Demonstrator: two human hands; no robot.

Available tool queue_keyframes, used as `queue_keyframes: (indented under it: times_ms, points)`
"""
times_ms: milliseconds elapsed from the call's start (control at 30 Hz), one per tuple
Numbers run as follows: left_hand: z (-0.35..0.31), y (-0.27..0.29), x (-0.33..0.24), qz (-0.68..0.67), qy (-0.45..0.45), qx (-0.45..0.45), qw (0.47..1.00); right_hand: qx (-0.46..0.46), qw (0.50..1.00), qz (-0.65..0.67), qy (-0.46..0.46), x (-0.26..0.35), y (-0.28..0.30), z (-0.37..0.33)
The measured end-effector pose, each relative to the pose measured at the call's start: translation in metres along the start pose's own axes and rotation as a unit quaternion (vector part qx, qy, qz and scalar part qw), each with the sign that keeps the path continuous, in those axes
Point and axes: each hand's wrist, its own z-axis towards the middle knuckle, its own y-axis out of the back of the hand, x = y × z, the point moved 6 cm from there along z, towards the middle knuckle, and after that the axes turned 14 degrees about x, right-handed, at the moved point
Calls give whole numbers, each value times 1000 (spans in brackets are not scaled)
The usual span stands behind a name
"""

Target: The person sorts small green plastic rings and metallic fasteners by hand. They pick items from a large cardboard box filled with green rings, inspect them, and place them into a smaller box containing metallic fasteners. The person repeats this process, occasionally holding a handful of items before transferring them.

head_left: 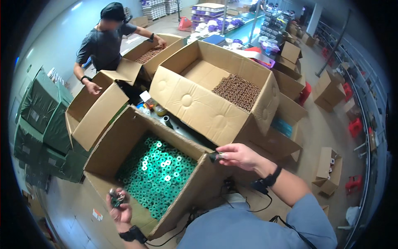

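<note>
My left hand (120, 209) is raised over the near left side of an open cardboard box (118, 128). Its fingers are curled around several small shiny parts (117, 198), dark and metallic with green and coppery bits. A heap of green ring-shaped parts (159, 174) with pale centres covers the box's bottom. At the box's right corner, my right hand (240, 157) has its thumb and fingers pinched together on a small dark piece (214, 157). The fingers partly hide that piece, so its kind is unclear.
A larger box (186, 101) holding small brown round parts (238, 91) stands beyond. At the far left a person (105, 45) reaches over two more boxes. Green-covered stacks (45, 124) stand left; a small box (327, 171) and red stools (353, 184) are on the right floor.
</note>
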Motion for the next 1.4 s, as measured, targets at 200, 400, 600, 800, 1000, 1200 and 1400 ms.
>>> queue_keyframes:
  times_ms: [200, 400, 600, 800, 1000, 1200, 1400]
  points:
    - [7, -57, 36, 57, -76, 10, 995, -89, 995, -39, 27, 11, 141, -101]
    - [47, -131, 128, 19, -130, 101, 986, -120, 986, -80, 84, 78, 250, -134]
    - [89, -192, 243, 23, -141, 132, 981, -90, 977, -155, 120, 190, 306, -108]
    - [172, -165, 352, -23, -26, 123, 992, -46, 975, -194, 97, 290, 309, -62]
    - [260, -137, 428, -45, 43, 87, 994, -1, 920, -384, 82, 377, 325, 29]
    - [337, -110, 460, -3, 11, 40, 999, 76, 856, -512, 14, 383, 409, 215]
    - [401, -89, 508, -40, -36, -38, 998, -14, 683, -729, -43, 309, 558, 367]
